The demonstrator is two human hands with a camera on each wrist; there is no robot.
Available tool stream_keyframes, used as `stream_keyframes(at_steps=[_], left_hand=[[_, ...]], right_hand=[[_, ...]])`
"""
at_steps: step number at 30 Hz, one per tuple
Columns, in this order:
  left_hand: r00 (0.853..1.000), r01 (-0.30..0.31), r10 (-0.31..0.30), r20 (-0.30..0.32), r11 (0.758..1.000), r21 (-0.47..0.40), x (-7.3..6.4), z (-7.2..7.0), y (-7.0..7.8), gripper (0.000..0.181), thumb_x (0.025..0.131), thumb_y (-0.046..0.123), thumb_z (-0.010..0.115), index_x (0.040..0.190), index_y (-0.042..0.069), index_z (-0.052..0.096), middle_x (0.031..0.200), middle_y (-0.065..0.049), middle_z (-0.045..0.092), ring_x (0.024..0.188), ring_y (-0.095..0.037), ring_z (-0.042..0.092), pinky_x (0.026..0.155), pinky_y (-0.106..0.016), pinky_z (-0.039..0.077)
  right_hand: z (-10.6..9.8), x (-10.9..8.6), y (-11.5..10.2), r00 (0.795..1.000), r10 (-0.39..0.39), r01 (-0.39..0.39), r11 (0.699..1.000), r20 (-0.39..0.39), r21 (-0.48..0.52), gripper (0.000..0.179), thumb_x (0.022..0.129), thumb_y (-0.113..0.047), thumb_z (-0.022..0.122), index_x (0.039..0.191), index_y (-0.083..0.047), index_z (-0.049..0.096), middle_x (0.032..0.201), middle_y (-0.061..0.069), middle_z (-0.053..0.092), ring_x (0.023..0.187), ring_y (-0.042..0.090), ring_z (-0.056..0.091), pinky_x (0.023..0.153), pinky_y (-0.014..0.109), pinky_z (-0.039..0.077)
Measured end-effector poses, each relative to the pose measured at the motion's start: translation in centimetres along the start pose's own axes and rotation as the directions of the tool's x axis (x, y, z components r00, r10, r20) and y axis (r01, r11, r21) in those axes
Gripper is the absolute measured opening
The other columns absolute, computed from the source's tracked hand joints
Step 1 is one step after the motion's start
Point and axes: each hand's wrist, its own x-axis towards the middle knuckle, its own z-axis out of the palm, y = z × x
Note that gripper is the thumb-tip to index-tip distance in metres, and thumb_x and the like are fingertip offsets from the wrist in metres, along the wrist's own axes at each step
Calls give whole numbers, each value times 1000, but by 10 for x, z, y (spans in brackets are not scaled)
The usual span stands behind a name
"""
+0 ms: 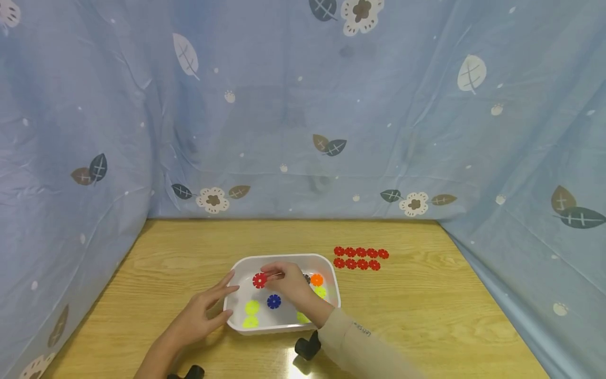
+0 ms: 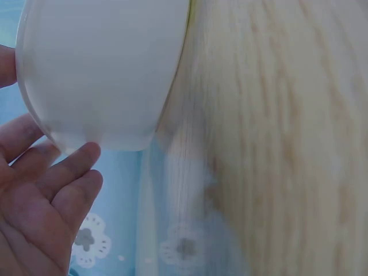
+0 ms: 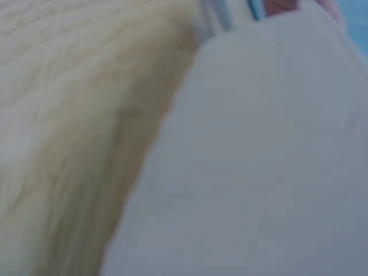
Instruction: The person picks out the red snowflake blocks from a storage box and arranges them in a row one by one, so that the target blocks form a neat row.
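A white plastic tray (image 1: 286,329) holds several flat, notched flower-shaped discs. Over its back left part, my right hand (image 1: 290,284) pinches a red disc (image 1: 259,280) at its fingertips. Beneath and in front of that hand lie a blue disc (image 1: 273,301) and yellow discs (image 1: 252,307). My left hand (image 1: 201,315) rests its spread fingertips against the tray's left rim. In the left wrist view, those fingers (image 2: 75,164) lie along the white tray wall (image 2: 103,75). The tray's outside fills much of the right wrist view, where only a sliver of hand shows at the top.
Right of the tray, two rows of red discs (image 1: 361,258) lie on the wooden table (image 1: 426,305). Inside the tray's right side are an orange disc (image 1: 316,280) and a partly hidden black one (image 1: 307,278). A blue patterned curtain (image 1: 284,116) surrounds the table's back and sides.
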Motion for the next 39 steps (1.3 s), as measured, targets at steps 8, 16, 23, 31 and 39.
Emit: stream_keyframes(at_steps=[8,16,23,31,39], left_hand=[[1000,-2,2,1,1000,-2,0,-1,1,43,84,15,70,125,6,61,148,-16,40,127,-35,44,100,-34,44],[999,32,-32,19,999,-11,0,-1,1,43,86,17,69,127,7,60,150,-14,38,130,-35,42,98,-42,47],[999,36,-36,18,999,-17,-1,-1,1,42,86,17,69,126,7,60,150,-14,38,130,-34,42,102,-37,42],[998,58,-58,25,998,-29,-3,0,1,41,87,18,68,126,9,61,150,-11,37,129,-33,42,103,-29,40],[997,75,-74,36,997,-30,-2,-2,2,41,88,20,67,127,11,60,151,-9,37,131,-32,41,104,-29,39]], right_hand=[[-40,-10,2,998,51,-48,994,-34,99,29,82,-3,67,111,-4,68,101,9,68,85,12,63,82,33,56],[-74,-20,8,990,119,-97,959,-68,267,32,85,-2,63,117,3,62,100,7,61,84,14,61,92,40,53],[-104,-26,16,974,170,-107,931,-153,348,34,85,4,61,118,8,58,101,8,60,87,14,60,80,22,55],[-150,-31,39,954,195,-109,934,-229,339,41,88,4,58,128,11,49,102,4,60,88,10,62,79,19,56],[-202,-42,64,925,244,-150,939,-290,310,47,94,-2,53,137,11,38,102,-4,60,87,3,63,91,25,53]])
